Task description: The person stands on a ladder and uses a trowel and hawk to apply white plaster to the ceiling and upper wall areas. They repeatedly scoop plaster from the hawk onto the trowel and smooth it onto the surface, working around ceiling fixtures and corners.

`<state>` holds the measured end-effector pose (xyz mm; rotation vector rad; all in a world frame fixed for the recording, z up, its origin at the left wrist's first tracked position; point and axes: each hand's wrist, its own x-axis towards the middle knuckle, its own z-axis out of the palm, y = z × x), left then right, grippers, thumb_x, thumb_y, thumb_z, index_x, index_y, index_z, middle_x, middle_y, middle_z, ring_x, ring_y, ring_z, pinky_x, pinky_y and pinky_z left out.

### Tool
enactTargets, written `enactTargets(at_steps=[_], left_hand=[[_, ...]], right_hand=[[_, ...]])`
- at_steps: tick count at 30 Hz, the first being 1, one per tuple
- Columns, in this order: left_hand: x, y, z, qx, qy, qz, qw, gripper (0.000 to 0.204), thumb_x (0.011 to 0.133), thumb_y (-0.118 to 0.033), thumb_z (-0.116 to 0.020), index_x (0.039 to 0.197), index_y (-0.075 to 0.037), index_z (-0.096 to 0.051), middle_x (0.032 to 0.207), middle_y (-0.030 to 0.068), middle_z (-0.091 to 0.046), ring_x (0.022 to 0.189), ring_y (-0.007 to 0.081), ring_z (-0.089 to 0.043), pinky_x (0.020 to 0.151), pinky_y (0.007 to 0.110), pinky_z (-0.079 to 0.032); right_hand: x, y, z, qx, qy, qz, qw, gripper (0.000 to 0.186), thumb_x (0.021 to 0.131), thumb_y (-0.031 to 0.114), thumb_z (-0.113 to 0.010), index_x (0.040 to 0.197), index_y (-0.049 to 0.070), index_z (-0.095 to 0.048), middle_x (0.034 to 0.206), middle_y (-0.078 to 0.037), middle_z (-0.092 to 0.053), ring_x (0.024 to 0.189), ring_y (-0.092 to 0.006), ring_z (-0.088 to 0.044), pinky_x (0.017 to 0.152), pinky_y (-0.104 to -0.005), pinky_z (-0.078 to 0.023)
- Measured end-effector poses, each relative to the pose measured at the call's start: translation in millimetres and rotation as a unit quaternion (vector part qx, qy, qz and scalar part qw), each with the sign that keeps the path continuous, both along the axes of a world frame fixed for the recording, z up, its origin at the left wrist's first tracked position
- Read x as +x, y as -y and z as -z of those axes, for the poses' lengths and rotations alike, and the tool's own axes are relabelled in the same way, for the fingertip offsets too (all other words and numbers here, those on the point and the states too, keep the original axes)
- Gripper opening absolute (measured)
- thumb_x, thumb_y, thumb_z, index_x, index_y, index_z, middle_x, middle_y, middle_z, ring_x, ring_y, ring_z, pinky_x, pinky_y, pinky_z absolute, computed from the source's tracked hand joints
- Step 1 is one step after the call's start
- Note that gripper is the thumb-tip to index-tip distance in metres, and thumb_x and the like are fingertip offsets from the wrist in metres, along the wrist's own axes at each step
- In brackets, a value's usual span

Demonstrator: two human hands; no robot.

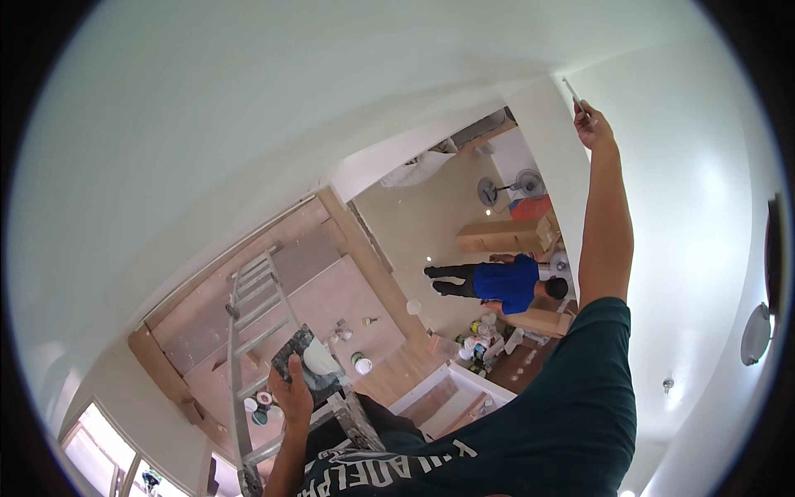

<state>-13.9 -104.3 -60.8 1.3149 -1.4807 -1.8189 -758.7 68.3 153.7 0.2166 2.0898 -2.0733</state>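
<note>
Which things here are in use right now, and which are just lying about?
In use:
- right hand holding a putty knife up against the white wall
- left hand holding a filler board
- ladder below

Lying about:
- paint tubs on the wooden floor
- standing fans
- cardboard boxes
- another person in a blue shirt bent over supplies

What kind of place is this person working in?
Probably a room under renovation or finishing. The right hand holds a putty knife to a white wall, the left hand holds a plaster board, and a ladder stands below.
</note>
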Motion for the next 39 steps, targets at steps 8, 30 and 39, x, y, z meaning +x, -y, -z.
enactTargets(at_steps=[8,30,39], left_hand=[[3,-6,4,0.016,0.037,0.006,0.999,0.026,0.102,-0.023,-0.056,0.103,0.002,-0.064,0.089,0.0022,-0.064,0.081,0.0095,-0.053,0.074,0.027,-0.044],[1,-5,8,0.016,0.074,0.021,0.997,0.029,0.102,-0.023,-0.057,0.097,0.005,-0.064,0.083,0.0045,-0.066,0.075,0.0117,-0.053,0.070,0.028,-0.044],[0,-5,12,0.040,0.073,0.016,0.996,0.027,0.101,-0.021,-0.059,0.099,0.004,-0.065,0.088,0.0049,-0.067,0.078,0.0114,-0.053,0.073,0.028,-0.044]], right_hand=[[-10,14,-10,0.048,0.014,-0.056,0.997,0.022,0.101,0.006,-0.048,0.114,-0.005,-0.062,0.096,-0.011,-0.070,0.073,-0.0121,-0.066,0.051,-0.0204,-0.048],[-36,25,-12,0.071,0.005,-0.013,0.997,0.013,0.099,0.001,-0.049,0.106,-0.009,-0.054,0.098,-0.018,-0.066,0.068,-0.0150,-0.062,0.043,-0.0213,-0.043],[-41,23,8,0.037,-0.048,0.049,0.997,0.013,0.096,-0.002,-0.055,0.102,-0.011,-0.061,0.091,-0.019,-0.061,0.071,-0.0241,-0.063,0.045,-0.0236,-0.046]])
